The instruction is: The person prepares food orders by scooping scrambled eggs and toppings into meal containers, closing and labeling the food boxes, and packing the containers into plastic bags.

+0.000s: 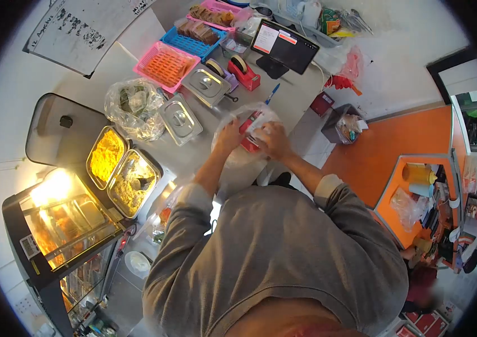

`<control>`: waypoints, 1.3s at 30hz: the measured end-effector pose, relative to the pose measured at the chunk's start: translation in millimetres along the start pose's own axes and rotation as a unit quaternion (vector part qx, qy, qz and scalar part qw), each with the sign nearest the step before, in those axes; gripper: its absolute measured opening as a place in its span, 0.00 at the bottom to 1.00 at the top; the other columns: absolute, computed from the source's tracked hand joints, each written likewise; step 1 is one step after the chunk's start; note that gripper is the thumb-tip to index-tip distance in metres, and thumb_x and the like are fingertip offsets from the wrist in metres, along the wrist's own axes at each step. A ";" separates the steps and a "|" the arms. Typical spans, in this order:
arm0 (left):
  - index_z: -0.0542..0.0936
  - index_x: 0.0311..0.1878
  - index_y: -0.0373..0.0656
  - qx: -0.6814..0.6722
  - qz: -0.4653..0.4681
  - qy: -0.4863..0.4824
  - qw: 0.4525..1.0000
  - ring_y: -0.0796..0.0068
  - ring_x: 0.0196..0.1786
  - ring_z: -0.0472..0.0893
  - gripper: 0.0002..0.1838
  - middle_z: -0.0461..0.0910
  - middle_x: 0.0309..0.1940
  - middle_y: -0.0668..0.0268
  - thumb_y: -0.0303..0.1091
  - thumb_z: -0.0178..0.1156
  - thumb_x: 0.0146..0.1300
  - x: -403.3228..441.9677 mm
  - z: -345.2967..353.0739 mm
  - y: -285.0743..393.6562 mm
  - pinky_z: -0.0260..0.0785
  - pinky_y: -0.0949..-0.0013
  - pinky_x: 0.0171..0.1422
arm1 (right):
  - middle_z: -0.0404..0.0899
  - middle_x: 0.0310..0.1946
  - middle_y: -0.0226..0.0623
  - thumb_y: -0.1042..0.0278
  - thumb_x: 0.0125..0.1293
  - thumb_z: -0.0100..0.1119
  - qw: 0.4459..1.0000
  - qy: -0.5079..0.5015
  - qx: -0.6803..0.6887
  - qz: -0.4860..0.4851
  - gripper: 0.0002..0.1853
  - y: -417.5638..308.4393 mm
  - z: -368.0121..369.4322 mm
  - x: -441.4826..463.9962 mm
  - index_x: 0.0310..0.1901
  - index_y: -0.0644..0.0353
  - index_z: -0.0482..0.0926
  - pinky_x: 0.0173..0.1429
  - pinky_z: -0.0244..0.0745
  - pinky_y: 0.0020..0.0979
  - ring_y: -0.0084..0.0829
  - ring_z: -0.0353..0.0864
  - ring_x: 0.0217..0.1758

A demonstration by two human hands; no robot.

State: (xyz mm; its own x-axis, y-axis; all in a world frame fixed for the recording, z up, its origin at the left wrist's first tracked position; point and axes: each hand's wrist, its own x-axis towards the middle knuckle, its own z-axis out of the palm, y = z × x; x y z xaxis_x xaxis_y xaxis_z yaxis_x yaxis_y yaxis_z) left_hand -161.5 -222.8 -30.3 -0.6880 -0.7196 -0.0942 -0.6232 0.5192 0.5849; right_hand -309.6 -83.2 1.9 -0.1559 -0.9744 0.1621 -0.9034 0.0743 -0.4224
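A clear plastic bag (237,154) lies on the grey counter in front of me, with a red and white package (248,124) in or under its film. My left hand (229,137) is closed on the bag at the package's left side. On the right, my right hand (273,140) has its fingers curled over the package and the film. The fingertips of both hands are partly hidden by plastic. A blue pen (273,93) lies just beyond the bag. Two lidded steel containers (180,119) stand to the left.
Two open trays of yellow food (107,157) stand beside a lit glass warmer (67,216) on the left. Farther back are a pink basket (162,66), a red tape dispenser (244,74) and a tablet (284,47). A waste bin (341,124) sits past the counter's right edge.
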 end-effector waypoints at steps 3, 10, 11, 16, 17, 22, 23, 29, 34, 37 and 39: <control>0.72 0.57 0.39 0.023 0.072 0.005 0.997 0.43 0.53 0.76 0.33 0.74 0.53 0.46 0.49 0.68 0.53 -27.9 -34.4 34.6 0.69 0.54 0.58 | 0.76 0.44 0.38 0.55 0.56 0.62 0.981 0.129 -0.004 0.145 0.19 7.1 -18.2 23.0 0.50 0.51 0.79 0.57 0.65 0.45 0.38 0.73 0.52; 0.69 0.55 0.35 -0.187 -0.273 0.286 0.899 0.57 0.43 0.78 0.30 0.74 0.50 0.55 0.44 0.67 0.57 -97.3 21.2 2.2 0.70 0.55 0.51 | 0.80 0.26 0.36 0.63 0.48 0.71 0.927 0.011 0.335 0.169 0.14 76.9 -67.3 87.4 0.30 0.62 0.78 0.37 0.74 0.31 0.28 0.79 0.30; 0.70 0.53 0.36 -0.290 -0.297 0.255 0.874 0.60 0.42 0.78 0.28 0.74 0.47 0.57 0.44 0.67 0.57 -103.1 12.0 12.2 0.71 0.57 0.49 | 0.79 0.27 0.35 0.60 0.49 0.71 0.928 -0.013 0.323 0.186 0.15 65.2 -90.5 87.9 0.31 0.62 0.78 0.37 0.74 0.30 0.26 0.78 0.30; 0.74 0.44 0.39 -0.606 -0.317 0.108 0.721 0.75 0.33 0.77 0.21 0.76 0.32 0.65 0.43 0.69 0.56 -121.8 -71.9 75.8 0.71 0.67 0.37 | 0.79 0.27 0.37 0.53 0.47 0.72 0.939 -0.206 0.217 0.167 0.22 89.4 -51.5 88.3 0.35 0.64 0.80 0.38 0.73 0.32 0.29 0.77 0.30; 0.75 0.41 0.39 -0.558 -0.284 0.119 0.771 0.75 0.29 0.77 0.19 0.76 0.27 0.67 0.42 0.69 0.55 -121.0 -90.9 76.6 0.70 0.67 0.35 | 0.79 0.27 0.37 0.52 0.46 0.72 0.942 -0.160 0.236 0.175 0.23 71.5 -68.3 86.0 0.36 0.64 0.80 0.39 0.73 0.32 0.30 0.77 0.31; 0.75 0.33 0.39 -0.306 -0.133 0.203 0.920 0.75 0.20 0.75 0.14 0.75 0.18 0.69 0.38 0.68 0.56 -114.7 -161.5 87.2 0.67 0.71 0.30 | 0.80 0.25 0.43 0.55 0.47 0.70 0.977 -0.030 0.191 0.094 0.21 36.0 -157.0 85.5 0.35 0.65 0.80 0.38 0.74 0.35 0.35 0.81 0.31; 0.74 0.36 0.38 -0.214 -0.125 0.218 0.944 0.74 0.21 0.75 0.15 0.75 0.19 0.68 0.37 0.68 0.57 -113.1 -173.8 89.1 0.67 0.71 0.30 | 0.80 0.27 0.42 0.57 0.48 0.70 0.985 -0.002 0.130 0.113 0.19 24.1 -168.9 84.1 0.35 0.64 0.80 0.39 0.74 0.35 0.34 0.81 0.33; 0.62 0.55 0.40 -0.249 -0.059 0.155 0.954 0.77 0.28 0.76 0.26 0.75 0.21 0.67 0.30 0.65 0.59 -86.2 -203.9 122.9 0.67 0.72 0.33 | 0.81 0.30 0.40 0.61 0.52 0.69 0.993 -0.048 0.096 0.050 0.15 -13.9 -203.8 74.5 0.38 0.59 0.80 0.41 0.75 0.33 0.29 0.82 0.37; 0.58 0.63 0.40 -0.360 0.033 0.113 0.925 0.70 0.34 0.80 0.34 0.79 0.34 0.59 0.28 0.66 0.57 -74.6 -185.5 106.5 0.74 0.69 0.43 | 0.83 0.31 0.38 0.63 0.55 0.66 0.890 -0.192 0.413 -0.022 0.13 -14.6 -187.0 75.9 0.41 0.57 0.81 0.42 0.75 0.31 0.27 0.82 0.37; 0.61 0.64 0.40 -0.109 0.058 0.270 0.955 0.63 0.43 0.80 0.36 0.78 0.45 0.57 0.27 0.69 0.53 -90.1 -171.8 81.4 0.73 0.65 0.51 | 0.84 0.32 0.38 0.65 0.53 0.68 0.946 -0.029 0.322 0.006 0.15 -3.4 -180.6 66.7 0.42 0.60 0.81 0.44 0.76 0.32 0.32 0.83 0.36; 0.64 0.63 0.38 -0.074 0.081 0.389 0.915 0.61 0.45 0.80 0.36 0.79 0.47 0.56 0.29 0.70 0.51 -96.2 -136.3 76.0 0.72 0.64 0.53 | 0.81 0.42 0.46 0.62 0.48 0.72 0.980 -0.016 0.180 0.086 0.27 36.2 -167.0 58.2 0.50 0.63 0.77 0.53 0.73 0.35 0.39 0.81 0.46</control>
State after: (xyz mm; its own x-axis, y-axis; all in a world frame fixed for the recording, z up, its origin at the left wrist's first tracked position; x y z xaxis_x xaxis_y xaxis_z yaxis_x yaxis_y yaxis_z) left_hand -92.0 -177.0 133.0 -0.2581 -0.7792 0.5712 -0.4396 0.6212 0.6488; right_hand -418.1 -101.7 145.0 -0.2763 -0.9604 0.0349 -0.6646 0.1647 -0.7289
